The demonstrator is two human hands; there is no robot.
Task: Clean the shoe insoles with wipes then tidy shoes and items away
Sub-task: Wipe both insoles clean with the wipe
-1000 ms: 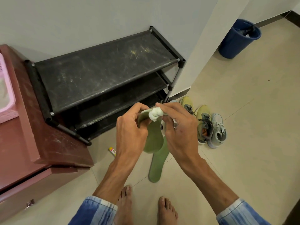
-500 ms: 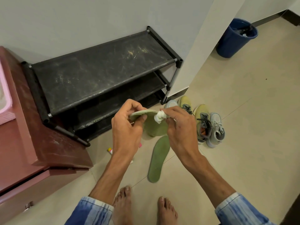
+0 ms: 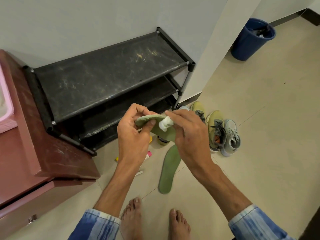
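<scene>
Green insole [image 3: 167, 134] held mid-air in front of the black shoe rack [image 3: 110, 80]. Left grip [image 3: 133, 135] pinches one end; right grip [image 3: 188, 135] pinches a wadded white wipe [image 3: 165, 123] against its face. Second insole [image 3: 168, 170] lies on the floor [image 3: 259, 153] below.

Pale grey wall [image 3: 86, 23] across upper frame; white pillar [image 3: 216, 49] upper right. Beige tiled floor [image 3: 268, 153] right and bottom, thin grout lines. Black three-tier rack [image 3: 103, 78] centre-left against wall, top shelf scuffed. Reddish-brown cabinet [image 3: 22, 161] left edge, just beside rack. Blue bin [image 3: 247, 44] upper right. Dark skirting [image 3: 312, 20] far corner. Soft, even light.
</scene>
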